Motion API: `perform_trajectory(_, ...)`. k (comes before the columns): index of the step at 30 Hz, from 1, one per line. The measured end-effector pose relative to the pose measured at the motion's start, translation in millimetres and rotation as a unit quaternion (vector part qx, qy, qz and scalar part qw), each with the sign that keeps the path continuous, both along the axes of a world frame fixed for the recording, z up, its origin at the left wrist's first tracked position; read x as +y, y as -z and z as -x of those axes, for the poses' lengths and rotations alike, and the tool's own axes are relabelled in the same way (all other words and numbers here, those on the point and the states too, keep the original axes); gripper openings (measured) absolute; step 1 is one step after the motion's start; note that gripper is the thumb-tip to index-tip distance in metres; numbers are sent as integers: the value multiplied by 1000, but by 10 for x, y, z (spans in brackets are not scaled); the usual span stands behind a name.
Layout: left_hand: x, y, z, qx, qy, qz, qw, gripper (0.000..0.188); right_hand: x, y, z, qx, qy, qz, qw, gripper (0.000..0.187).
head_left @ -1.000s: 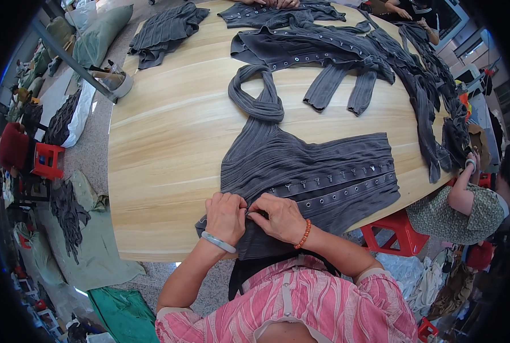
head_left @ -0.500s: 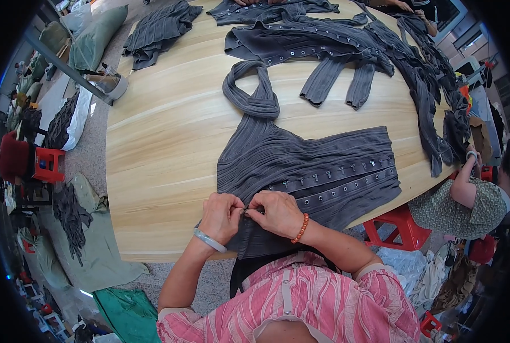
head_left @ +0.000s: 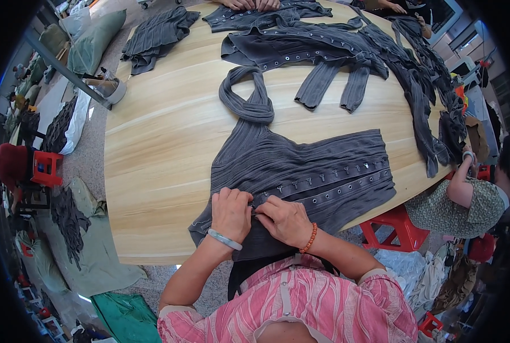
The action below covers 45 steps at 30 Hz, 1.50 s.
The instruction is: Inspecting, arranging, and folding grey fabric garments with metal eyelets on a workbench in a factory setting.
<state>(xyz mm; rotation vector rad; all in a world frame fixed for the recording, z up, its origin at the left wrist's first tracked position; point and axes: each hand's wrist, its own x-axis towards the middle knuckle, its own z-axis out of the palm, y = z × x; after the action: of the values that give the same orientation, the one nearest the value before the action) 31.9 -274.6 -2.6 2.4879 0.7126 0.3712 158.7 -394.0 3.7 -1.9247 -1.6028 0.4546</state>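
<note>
A dark grey ribbed cardigan [head_left: 283, 157] lies on the table in front of me, its front edges side by side. One edge carries a row of metal hooks, the other a row of eyelets. One sleeve is twisted into a loop at the far end. My left hand [head_left: 231, 214], with a pale bangle at the wrist, pinches the fabric at the near end of the hook row. Close beside it, my right hand [head_left: 284, 220], wearing an orange bead bracelet, grips the facing edge. The small fastening between my fingertips is hidden.
More grey garments lie across the far side of the wooden table [head_left: 158, 148] and along its right edge. A co-worker's hands [head_left: 249, 4] rest on one at the top. Another person stands at the right near a red stool [head_left: 393, 228]. A bucket [head_left: 113, 90] is at the left.
Both my hands have shifted slightly along the front edges, the right one to the right. My left fingers have moved up over the fabric. The view has shifted a little.
</note>
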Motion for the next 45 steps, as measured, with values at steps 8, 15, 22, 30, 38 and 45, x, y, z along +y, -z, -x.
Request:
perform_trajectory(8,96,-35,11,20,14,84,996,10,105,51,-65,108,65,53,991,16)
perform_trajectory(15,208,-93,12,54,39,182,981,6,155,-31,-153,146,77,145,976,20)
perform_trajectory(22,154,-71,87,56,-16,72,996,10,-226,-81,-213,64,39,46,996,15)
perform_trajectory(30,-21,-35,-236,-11,12,2,1000,19,-181,-51,-255,49,15,27,998,14)
perform_trajectory(38,-18,-51,-256,41,20,83,996,13,-126,-23,-235,68,33,8,997,12)
perform_trajectory(45,31,-91,-268,23,17,148,989,6,-59,95,-266,98,75,16,992,16)
